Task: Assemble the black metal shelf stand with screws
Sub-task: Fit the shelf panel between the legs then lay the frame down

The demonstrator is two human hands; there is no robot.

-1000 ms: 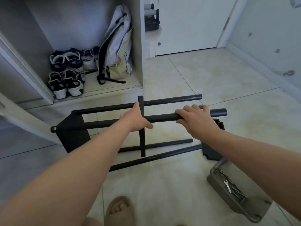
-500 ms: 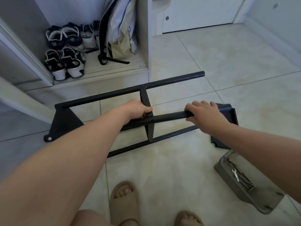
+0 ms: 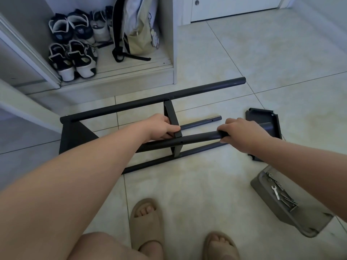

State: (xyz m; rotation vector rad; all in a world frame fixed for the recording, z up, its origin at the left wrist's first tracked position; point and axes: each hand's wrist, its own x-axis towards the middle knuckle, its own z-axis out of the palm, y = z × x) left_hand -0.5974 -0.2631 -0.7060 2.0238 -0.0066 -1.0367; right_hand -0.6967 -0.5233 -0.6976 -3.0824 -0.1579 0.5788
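The stand (image 3: 150, 103) lies on its side on the glossy tiled floor (image 3: 244, 62): four round matte-black tubes, one flat end plate (image 3: 75, 136); the left hand (image 3: 161, 126) grips a flat crossbar (image 3: 171, 117); the right hand (image 3: 242, 133) curls over one tube (image 3: 197, 138); a second plate (image 3: 262, 119) lies at the right (a grey tray (image 3: 272, 201) nearby holds one wrench (image 3: 276, 192) and screws (image 3: 269, 175)).

Matt black metal shelf stand (image 3: 187, 92), glossy pale floor tiles (image 3: 262, 62), grey plastic tray (image 3: 277, 211)
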